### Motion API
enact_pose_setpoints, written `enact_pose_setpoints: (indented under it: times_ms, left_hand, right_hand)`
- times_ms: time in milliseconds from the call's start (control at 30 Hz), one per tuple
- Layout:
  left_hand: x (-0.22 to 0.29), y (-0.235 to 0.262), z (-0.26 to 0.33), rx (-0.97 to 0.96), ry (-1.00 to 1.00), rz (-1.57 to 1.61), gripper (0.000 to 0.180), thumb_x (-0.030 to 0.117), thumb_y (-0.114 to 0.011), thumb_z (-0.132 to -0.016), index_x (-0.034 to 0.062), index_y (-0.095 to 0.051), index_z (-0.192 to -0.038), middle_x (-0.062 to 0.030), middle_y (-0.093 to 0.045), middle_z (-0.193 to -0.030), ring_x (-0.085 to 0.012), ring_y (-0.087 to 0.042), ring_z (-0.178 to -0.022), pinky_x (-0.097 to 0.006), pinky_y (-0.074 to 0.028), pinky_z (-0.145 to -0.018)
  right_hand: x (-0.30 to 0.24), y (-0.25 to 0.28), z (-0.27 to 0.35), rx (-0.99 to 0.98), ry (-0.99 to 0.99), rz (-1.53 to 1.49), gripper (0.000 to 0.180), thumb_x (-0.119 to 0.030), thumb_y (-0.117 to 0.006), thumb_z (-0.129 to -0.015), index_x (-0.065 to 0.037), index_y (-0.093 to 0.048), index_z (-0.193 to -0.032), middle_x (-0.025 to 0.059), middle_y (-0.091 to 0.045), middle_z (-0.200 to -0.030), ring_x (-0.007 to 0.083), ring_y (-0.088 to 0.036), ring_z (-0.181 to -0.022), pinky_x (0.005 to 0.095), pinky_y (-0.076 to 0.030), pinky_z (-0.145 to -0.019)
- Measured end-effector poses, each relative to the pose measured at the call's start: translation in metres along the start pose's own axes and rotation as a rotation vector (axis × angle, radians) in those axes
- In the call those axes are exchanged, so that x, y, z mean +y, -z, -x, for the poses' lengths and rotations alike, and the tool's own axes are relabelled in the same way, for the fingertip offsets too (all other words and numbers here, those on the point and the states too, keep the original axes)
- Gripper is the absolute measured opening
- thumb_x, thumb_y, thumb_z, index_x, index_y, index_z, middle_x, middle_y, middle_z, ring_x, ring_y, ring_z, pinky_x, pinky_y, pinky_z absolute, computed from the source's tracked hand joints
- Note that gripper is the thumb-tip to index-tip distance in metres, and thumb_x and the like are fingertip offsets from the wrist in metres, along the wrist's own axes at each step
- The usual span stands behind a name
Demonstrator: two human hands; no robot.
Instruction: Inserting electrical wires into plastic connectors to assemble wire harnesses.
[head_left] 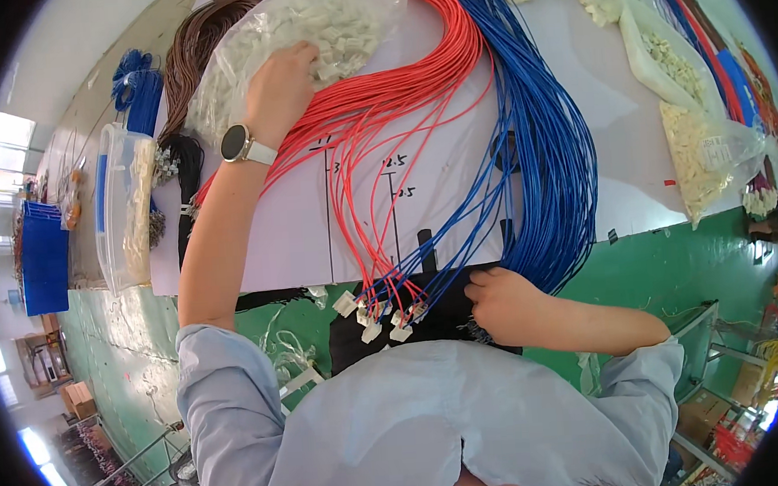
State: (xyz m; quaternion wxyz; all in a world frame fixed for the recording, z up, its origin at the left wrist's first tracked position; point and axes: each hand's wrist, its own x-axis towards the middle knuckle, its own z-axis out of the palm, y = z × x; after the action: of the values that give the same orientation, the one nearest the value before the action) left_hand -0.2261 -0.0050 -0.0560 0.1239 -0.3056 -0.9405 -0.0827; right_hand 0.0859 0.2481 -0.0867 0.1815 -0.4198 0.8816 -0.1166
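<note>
While the left hand (283,87) is placed at the bag (213,98) of connectors (341,45), upper left of the frame, the right hand (502,303) is curled beside blue wires (550,188), lower centre; whether anything is pinched by either's fingers (306,51) cannot be told. Connectors are best drawn singly.

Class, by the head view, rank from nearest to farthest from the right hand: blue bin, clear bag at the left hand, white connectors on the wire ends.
From the right hand:
1. White connectors: just to its left.
2. Clear bag: ahead and left, on the table.
3. Blue bin: far left, beyond the table.
</note>
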Motion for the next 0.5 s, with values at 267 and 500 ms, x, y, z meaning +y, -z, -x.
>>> enact_pose_setpoints:
  times_ms: [267,500]
  left_hand:
    - [-0.037,-0.012,-0.016,0.101,-0.148,-0.083,0.053,0.039,-0.059,-0.092,0.014,-0.05,-0.139,-0.0241,-0.054,-0.129,-0.0406,-0.048,-0.125,-0.046,-0.036,-0.108]
    - [-0.017,-0.006,-0.028,-0.123,-0.015,-0.068,0.039,0.034,-0.056,-0.094,0.0126,-0.058,-0.127,-0.0163,-0.059,-0.123,-0.0339,-0.058,-0.111,-0.043,-0.046,-0.097]
  right_hand:
    - [0.004,0.001,0.001,0.036,0.054,0.002,0.012,-0.019,-0.068,-0.072,-0.008,-0.072,-0.069,0.0068,-0.063,-0.083,0.0239,-0.056,-0.091,0.0329,-0.044,-0.077]
    - [0.001,0.001,0.003,0.029,0.028,0.036,0.011,-0.018,-0.067,-0.072,-0.009,-0.072,-0.069,0.0058,-0.063,-0.084,0.0231,-0.055,-0.093,0.0325,-0.044,-0.077]
